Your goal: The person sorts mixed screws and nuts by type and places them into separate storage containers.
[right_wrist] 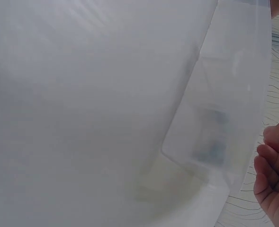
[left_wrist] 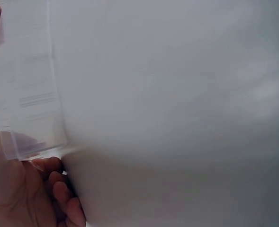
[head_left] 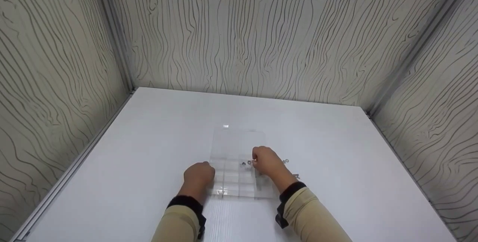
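A clear plastic compartment box (head_left: 231, 178) lies on the white table, its see-through lid (head_left: 239, 141) folded back on the far side. My left hand (head_left: 199, 176) grips the box's left edge; the left wrist view has its curled fingers (left_wrist: 58, 189) at the box's corner. Above the right compartments is my right hand (head_left: 268, 161), fingers bent. Beside its fingertips, a small metal nut (head_left: 249, 162) and a dark-centred small part (head_left: 243, 163) show at the compartments. Whether the right fingertips pinch something small is hidden; the right wrist view has the fingers (right_wrist: 267, 165) beyond the box wall.
Right of the box, partly behind the right forearm, lie small nuts (head_left: 286, 161) and some thin metal pieces, seemingly screws (head_left: 296, 176). The white tabletop (head_left: 149, 141) ends at wood-patterned panels (head_left: 239, 36) at the back and both sides.
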{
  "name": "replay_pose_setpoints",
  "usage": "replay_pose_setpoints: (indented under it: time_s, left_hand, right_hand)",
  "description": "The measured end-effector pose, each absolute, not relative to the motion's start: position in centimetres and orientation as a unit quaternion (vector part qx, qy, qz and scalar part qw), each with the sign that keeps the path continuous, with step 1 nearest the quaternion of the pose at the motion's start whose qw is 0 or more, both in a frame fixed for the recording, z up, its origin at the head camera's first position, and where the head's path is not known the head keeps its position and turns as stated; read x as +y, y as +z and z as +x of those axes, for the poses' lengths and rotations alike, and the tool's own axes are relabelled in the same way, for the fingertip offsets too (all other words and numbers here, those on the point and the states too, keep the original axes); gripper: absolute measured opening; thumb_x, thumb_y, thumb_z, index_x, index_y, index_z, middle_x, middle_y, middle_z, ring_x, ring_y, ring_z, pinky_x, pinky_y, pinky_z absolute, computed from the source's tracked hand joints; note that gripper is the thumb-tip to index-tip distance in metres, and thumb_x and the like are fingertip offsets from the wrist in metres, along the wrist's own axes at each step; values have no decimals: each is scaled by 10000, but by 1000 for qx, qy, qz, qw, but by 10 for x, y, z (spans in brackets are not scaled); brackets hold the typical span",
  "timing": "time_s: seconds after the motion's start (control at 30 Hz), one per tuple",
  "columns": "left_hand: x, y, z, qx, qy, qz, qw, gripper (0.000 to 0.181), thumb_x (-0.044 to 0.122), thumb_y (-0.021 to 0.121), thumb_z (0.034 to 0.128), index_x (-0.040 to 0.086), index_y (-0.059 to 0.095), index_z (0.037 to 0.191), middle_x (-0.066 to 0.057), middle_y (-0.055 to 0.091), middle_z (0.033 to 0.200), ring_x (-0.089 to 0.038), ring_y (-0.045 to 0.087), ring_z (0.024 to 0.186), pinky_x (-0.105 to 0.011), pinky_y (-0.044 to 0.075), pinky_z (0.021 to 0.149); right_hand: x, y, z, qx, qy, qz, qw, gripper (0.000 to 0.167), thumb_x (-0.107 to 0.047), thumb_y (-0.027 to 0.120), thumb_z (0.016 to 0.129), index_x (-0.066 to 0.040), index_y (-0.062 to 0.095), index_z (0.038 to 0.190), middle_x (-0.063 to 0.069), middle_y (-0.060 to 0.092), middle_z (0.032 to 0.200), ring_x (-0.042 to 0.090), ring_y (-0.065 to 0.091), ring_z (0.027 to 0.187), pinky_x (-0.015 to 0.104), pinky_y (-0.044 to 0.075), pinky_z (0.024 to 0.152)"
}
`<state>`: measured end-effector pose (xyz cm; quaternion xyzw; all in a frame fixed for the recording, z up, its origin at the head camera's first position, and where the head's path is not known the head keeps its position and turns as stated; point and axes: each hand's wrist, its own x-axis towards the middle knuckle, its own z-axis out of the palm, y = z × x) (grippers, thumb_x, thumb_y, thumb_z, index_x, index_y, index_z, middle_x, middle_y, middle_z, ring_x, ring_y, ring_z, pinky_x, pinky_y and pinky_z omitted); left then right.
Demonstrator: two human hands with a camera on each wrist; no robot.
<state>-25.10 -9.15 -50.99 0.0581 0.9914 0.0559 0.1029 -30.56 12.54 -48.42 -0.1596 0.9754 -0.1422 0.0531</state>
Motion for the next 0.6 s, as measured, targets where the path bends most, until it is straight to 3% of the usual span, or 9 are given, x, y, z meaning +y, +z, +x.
replay_pose_setpoints:
  time_s: [0.37, 0.6]
  left_hand:
    - [-92, -511, -254, 991, 50, 59, 112, 311, 32, 616, 724, 79, 686, 1024, -100, 520, 1299, -315, 485, 1171, -428, 468, 891]
    - [-92, -512, -253, 991, 49, 56, 109, 232, 21, 625, 716, 76, 698, 930, -94, 560, 1237, -303, 537, 1087, -409, 502, 820]
  right_hand:
    - [156, -483, -308, 977, -159, -141, 7, 71, -29, 632, 781, -73, 577, 781, 29, 557, 752, 197, 545, 734, 327, 486, 666]
    - [178, -487, -315, 981, -145, -126, -2, 65, -3, 589, 809, -62, 574, 787, 38, 548, 739, 195, 533, 713, 334, 482, 652]
